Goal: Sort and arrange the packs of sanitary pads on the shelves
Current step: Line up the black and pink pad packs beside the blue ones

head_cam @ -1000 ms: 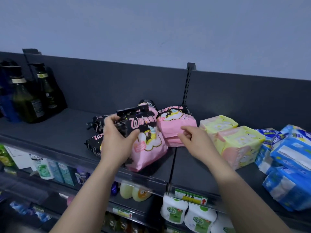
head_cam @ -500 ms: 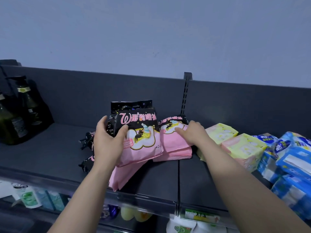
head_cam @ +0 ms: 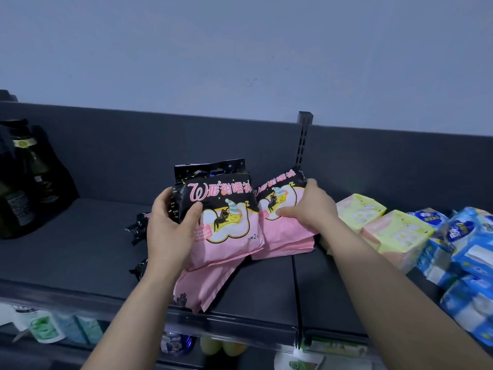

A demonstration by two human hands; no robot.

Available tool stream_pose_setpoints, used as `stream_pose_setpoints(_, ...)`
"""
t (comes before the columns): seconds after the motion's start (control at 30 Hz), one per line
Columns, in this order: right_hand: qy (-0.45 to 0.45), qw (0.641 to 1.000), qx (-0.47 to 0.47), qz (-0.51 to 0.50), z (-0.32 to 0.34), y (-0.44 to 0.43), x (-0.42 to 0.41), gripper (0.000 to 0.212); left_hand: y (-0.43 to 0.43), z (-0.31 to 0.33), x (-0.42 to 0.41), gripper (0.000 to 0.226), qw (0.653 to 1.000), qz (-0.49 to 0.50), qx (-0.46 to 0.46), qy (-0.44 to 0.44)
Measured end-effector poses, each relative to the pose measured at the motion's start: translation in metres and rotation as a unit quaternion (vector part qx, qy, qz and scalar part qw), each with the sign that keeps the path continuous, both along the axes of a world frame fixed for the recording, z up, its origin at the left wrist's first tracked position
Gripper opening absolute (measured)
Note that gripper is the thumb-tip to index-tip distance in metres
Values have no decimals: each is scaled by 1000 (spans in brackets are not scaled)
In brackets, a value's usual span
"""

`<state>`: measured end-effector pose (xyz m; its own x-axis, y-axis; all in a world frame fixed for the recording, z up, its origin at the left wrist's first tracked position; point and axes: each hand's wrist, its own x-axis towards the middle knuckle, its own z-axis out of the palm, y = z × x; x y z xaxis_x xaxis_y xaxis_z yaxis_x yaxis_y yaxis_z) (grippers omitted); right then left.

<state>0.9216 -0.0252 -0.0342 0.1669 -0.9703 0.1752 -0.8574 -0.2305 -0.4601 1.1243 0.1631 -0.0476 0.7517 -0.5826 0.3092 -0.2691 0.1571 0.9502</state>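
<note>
Now the left hand [head_cam: 170, 231] grips one pink pack [head_cam: 226, 222] upright by its left edge over the shelf [head_cam: 80, 249], touching the second pack [head_cam: 282, 236] on its right, which the right hand [head_cam: 312, 209] holds leaning back.

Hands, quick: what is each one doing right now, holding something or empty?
Left hand: closed, gripping the upright black-and-pink pack.
Right hand: closed, gripping the second black-and-pink pack beside it.
</note>
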Motion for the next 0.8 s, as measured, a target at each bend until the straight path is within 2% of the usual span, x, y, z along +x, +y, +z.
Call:
stream_pose_setpoints(0.17, -41, 994, -105, -4, 2, 34, -20, 95, 2, 0, 1, 53, 999, -33, -14, 4)
stream_pose_setpoints(0.27, -76, 990, -120, -24, 2, 58, -45, 104, 1, -1, -5, 48, 997, -68, -27, 19)
stream_pose_setpoints(0.4, -98, 982, -137, -84, 3, 91, -91, 102, -3, -2, -32, 47, 987, -145, -48, 56)
stream_pose_setpoints(0.67, -78, 953, -189, -223, 8, 160, -198, 104, -14, -10, -131, 58, 949, -300, -36, 91)
stream_pose_setpoints(0.8, -82, 932, -212, -283, 11, 198, -262, 102, -13, -7, -199, 45, 926, -367, -31, 80)
